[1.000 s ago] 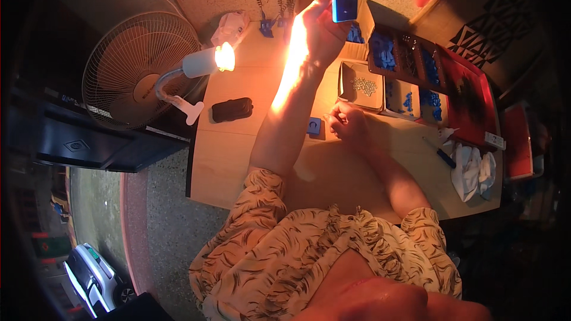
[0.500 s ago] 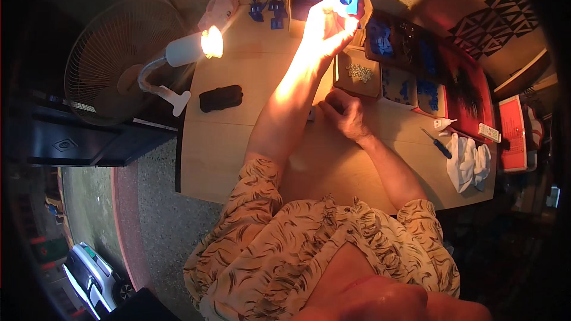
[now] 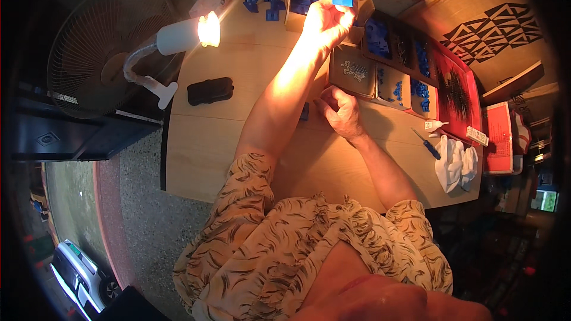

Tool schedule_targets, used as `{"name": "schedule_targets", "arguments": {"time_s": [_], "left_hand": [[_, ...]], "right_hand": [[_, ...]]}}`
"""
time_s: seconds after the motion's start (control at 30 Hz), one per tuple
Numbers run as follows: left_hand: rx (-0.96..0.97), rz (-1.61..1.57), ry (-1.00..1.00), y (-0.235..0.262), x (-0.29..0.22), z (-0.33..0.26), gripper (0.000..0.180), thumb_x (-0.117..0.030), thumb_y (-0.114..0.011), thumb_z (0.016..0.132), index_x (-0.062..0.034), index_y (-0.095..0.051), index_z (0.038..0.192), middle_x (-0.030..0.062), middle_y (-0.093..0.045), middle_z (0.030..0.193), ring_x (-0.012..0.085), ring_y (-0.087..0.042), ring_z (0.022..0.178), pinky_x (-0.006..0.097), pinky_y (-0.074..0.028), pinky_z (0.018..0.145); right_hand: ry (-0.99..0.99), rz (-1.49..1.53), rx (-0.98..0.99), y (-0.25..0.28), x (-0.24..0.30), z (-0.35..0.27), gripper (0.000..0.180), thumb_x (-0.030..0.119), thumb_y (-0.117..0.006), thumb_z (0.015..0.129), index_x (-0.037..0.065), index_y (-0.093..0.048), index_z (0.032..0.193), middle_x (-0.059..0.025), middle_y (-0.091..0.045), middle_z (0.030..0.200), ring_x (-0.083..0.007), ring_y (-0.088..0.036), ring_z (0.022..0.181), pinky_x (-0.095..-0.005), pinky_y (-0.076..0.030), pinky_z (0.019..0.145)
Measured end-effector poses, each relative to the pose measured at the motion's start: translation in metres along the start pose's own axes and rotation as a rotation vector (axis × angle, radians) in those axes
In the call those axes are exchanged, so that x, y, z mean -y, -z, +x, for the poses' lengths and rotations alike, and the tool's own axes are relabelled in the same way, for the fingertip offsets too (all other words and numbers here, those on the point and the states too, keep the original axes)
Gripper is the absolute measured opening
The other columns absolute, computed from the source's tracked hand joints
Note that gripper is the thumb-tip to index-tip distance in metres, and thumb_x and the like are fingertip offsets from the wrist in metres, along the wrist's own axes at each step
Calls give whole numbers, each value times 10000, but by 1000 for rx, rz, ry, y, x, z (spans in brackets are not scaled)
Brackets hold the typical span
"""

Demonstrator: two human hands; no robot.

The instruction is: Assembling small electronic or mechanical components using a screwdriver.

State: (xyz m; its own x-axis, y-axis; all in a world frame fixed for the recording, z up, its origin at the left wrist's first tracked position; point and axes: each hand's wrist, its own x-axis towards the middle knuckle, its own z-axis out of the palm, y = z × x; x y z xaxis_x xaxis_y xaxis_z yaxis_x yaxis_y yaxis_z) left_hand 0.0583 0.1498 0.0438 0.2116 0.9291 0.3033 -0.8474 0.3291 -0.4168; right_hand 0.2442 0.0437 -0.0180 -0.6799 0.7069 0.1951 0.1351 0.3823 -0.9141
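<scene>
My left hand (image 3: 326, 24) reaches far forward under bright lamplight and is closed on a flat blue square plastic piece (image 3: 350, 0). The piece is held up, with a round hole in its face and my fingers at its lower edge. Nearer to me, my right hand (image 3: 343, 116) rests on the table with loosely curled fingers. A gap shows between its thumb and forefinger, and I see nothing held there. Just left of it, beside my left forearm, lies a small dark blue piece (image 3: 305, 111), partly hidden by the arm.
A cardboard box (image 3: 297, 21) of blue parts stands behind my left hand. Right of it are a tray of small rings (image 3: 351, 86), bins of blue pieces (image 3: 423, 107) and a red tray (image 3: 467, 74). A lit lamp (image 3: 178, 37), black case (image 3: 210, 91), screwdriver (image 3: 432, 148) and white gloves (image 3: 449, 166) surround my arms.
The view has shifted slightly. My left hand still holds the blue piece up, now turned more squarely to view. My right hand's fingers have drawn off the small piece and loosened.
</scene>
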Motion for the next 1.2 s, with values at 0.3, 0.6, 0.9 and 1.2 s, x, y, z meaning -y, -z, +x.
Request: {"name": "schedule_targets", "arguments": {"time_s": [0.3, 0.6, 0.9, 1.2], "left_hand": [[12, 66, 38, 0, 2, 0, 27, -12, -514, 912, 5, -510, 892, 87, -500, 841, 182, -505, 710, 304, -503, 632], [28, 313, -2, 2, 5, -2, 36, -24, -505, 912, 11, -517, 913, 83, -511, 848, 181, -545, 722, 347, -578, 650], [-17, 638, -124, -15, 37, -8, 123, -83, -575, 928, 10, -610, 1001, 84, -628, 906, 190, -614, 786, 347, -595, 727], [-131, 2544, -1103, -62, 7, -42, 153, -158, -695, 879, -8, -720, 861, 138, -684, 718, 258, -668, 633, 379, -506, 601]], "right_hand": [[29, 0, 3, 2, -8, 0, 115, 79, -706, 898, -1, -623, 898, -55, -659, 726, -127, -610, 641, -298, -501, 609], [27, 0, -1, 2, -5, 0, 105, 42, -698, 902, 4, -604, 878, 16, -594, 753, -40, -520, 664, -228, -455, 599], [31, -9, -29, 3, -5, -2, 116, 61, -709, 896, 12, -614, 851, 21, -566, 694, -54, -494, 631, -242, -426, 567], [-11, -3, -23, -1, -3, 0, 171, 113, -714, 887, -4, -604, 828, -59, -592, 676, -127, -568, 627, -309, -464, 588]]}}
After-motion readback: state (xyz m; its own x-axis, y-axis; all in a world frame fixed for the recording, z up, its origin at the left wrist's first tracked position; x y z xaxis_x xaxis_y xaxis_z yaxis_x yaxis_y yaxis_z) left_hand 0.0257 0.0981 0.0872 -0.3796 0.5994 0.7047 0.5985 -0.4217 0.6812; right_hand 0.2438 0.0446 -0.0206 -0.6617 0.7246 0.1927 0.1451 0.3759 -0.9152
